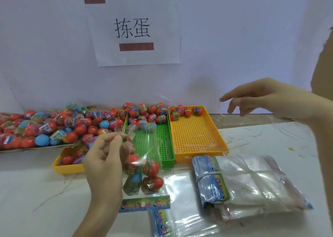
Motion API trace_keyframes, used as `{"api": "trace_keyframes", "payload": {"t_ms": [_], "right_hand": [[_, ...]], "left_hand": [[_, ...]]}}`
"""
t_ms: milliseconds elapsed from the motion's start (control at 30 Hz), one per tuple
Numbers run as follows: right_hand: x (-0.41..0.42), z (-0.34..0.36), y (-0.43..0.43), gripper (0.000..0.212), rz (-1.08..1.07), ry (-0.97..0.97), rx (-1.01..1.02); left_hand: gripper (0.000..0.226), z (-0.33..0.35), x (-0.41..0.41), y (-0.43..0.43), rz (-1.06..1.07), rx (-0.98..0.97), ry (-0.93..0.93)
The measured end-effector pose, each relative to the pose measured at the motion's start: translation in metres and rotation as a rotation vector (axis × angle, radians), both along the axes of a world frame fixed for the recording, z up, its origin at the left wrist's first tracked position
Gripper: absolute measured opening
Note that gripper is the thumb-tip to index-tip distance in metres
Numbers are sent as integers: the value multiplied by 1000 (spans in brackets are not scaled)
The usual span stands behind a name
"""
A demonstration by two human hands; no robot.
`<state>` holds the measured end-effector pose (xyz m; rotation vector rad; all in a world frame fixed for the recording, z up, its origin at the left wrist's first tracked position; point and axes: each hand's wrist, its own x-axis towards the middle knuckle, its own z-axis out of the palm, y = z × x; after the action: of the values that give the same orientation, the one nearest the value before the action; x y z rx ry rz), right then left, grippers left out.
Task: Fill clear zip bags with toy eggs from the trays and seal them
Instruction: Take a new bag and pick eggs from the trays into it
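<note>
My left hand [103,158] pinches the top of a clear zip bag [144,164] that hangs to the table with several toy eggs in its lower part. Its colourful header strip [144,203] lies flat on the table. My right hand [266,97] hovers above the right rim of the yellow tray [196,137], fingers spread and pointing left. A thin clear film [222,113] shows just under its fingertips; I cannot tell if they touch it. A few eggs [187,111] sit at that tray's far end. More eggs fill the far end of the green tray [163,139].
A big heap of eggs [45,127] covers a board at the left, with another yellow tray [67,169] in front of it. A banded stack of empty bags [248,181] and loose bags [182,209] lie front right. A paper sign hangs on the wall.
</note>
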<state>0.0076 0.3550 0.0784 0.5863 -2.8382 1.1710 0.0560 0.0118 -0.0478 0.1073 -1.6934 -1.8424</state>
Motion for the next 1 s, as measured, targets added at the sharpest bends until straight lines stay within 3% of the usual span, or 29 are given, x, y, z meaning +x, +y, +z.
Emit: {"api": "trace_keyframes", "payload": {"t_ms": [67, 100, 133, 167, 200, 233, 267, 300, 367, 467, 600, 667, 733, 867, 1000], "right_hand": [[17, 1, -1, 33, 260, -29, -410], [19, -7, -11, 35, 413, -196, -582], [16, -16, -11, 34, 406, -321, -609], [8, -30, -9, 32, 240, -310, -479], [-2, -40, -1, 30, 82, -148, -228], [-13, -57, 2, 26, 155, -218, 57], [-22, -60, 2, 21, 3, -296, 291], [-22, -59, 2, 18, -66, -200, 398], [-27, -46, -1, 21, -206, -59, 82], [-10, -32, -17, 21, -220, 229, 17], [21, -39, -78, 29, 13, 87, -420], [35, -55, -111, 28, 117, 19, -450], [43, -75, -140, 41, 165, -6, -420], [54, -102, -172, 49, 177, 41, -369], [56, -113, -190, 24, 102, 146, -475]], "left_hand": [[27, 0, -1, 0, -4, 4, -7], [28, 1, -2, 0, -10, 10, -9], [28, 1, -1, 0, -24, 15, -8], [29, 0, 0, 1, -43, 15, -4], [30, 1, 1, 1, -56, 16, 0], [30, 2, 1, 1, -62, 16, 3], [30, 2, 1, 1, -65, 14, 3], [31, 2, 1, 1, -73, 13, 0], [31, 4, 0, 2, -73, 38, 3], [30, 2, 2, 3, -56, 37, 1], [28, 1, 3, 4, -14, 2, 18], [21, 1, 4, 6, 24, 18, 36], [16, 1, 5, 7, 80, 29, 61], [19, 2, 7, 9, 144, 35, 116], [22, -1, 7, 13, 96, 33, 120]]}}
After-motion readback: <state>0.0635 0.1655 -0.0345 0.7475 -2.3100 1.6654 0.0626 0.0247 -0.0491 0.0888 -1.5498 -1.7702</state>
